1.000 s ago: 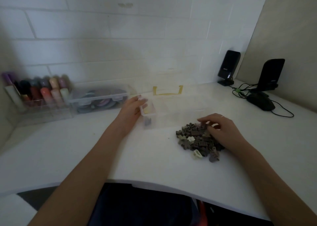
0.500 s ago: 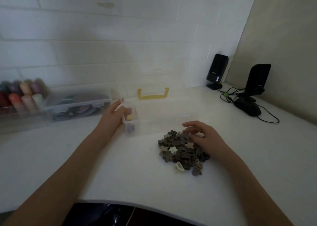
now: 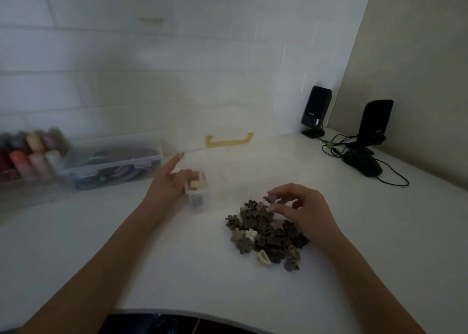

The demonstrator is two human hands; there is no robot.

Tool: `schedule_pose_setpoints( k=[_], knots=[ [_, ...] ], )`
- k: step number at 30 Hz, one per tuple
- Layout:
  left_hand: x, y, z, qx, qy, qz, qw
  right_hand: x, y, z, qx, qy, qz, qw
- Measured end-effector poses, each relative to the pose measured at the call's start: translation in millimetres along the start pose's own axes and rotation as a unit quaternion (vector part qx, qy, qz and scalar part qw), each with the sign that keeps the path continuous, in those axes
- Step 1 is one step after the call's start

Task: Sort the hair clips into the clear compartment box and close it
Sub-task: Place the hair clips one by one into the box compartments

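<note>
A pile of small hair clips [image 3: 266,235], mostly brown with a few cream ones, lies on the white table. My right hand [image 3: 304,209] is at the pile's far edge and pinches a brown flower clip [image 3: 272,197] in its fingertips, just above the pile. The clear compartment box [image 3: 200,204] stands behind the pile with its lid up, its yellow handle [image 3: 229,141] against the wall. A yellow and a grey clip lie in its left end compartments. My left hand [image 3: 172,181] grips the box's left end, index finger pointing up.
A second clear lidded box [image 3: 111,164] and a rack of coloured bottles [image 3: 30,156] stand at the left by the wall. Two black speakers [image 3: 316,110] [image 3: 374,123], a black mouse [image 3: 362,164] and cables occupy the right rear corner. The table's front edge [image 3: 177,312] curves near me.
My right hand has picked a brown flower clip off the pile's far edge and raised it slightly. My left hand stays on the box's left end. The view has shifted left.
</note>
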State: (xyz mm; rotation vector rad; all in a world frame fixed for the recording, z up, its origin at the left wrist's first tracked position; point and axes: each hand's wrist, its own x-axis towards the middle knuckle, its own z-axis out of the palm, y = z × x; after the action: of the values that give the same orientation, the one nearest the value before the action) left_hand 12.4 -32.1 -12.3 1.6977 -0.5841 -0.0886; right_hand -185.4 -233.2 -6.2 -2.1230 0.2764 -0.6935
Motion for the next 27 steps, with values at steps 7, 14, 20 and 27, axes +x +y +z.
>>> schedule_pose_setpoints(
  k=[7, 14, 20, 27],
  knots=[
    [5, -3, 1, 0.024, 0.004, -0.008, 1.0, 7, -25, 5, 0.097, -0.01, -0.06, 0.993],
    [6, 1, 6, -0.048, 0.001, 0.02, 0.999, 48, -62, 32, 0.028, -0.007, -0.156, 0.987],
    [12, 3, 2, 0.001, -0.022, 0.092, 0.995, 67, -48, 56, -0.25, -0.083, -0.208, 0.942],
    [27, -8, -8, -0.011, 0.007, 0.093, 0.996, 57, -52, 11, -0.113, -0.077, -0.108, 0.985]
  ],
)
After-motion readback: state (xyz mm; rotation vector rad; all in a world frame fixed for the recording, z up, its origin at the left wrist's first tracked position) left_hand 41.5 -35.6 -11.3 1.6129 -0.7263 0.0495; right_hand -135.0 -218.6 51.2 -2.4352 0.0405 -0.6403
